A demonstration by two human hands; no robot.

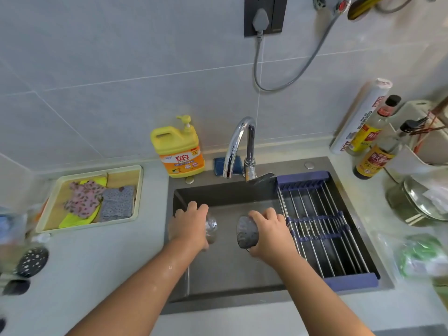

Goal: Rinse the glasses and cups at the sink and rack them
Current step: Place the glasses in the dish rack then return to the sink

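Sink [225, 270] mid-basin | left hand [189, 224] grips glass [211, 229] | right hand [269, 234] grips cup [247, 232], just beside rack [322, 226] edge

Glossy chrome tap [238, 144], matt dark sink [286, 166], metal-rod rack [322, 229] (plastic ends), clear glass [211, 229].

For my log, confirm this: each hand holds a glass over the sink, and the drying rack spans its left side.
Not left: the head view shows the drying rack spanning the right side of the sink. The left hand does hold the left glass, the right hand the right glass, over it.
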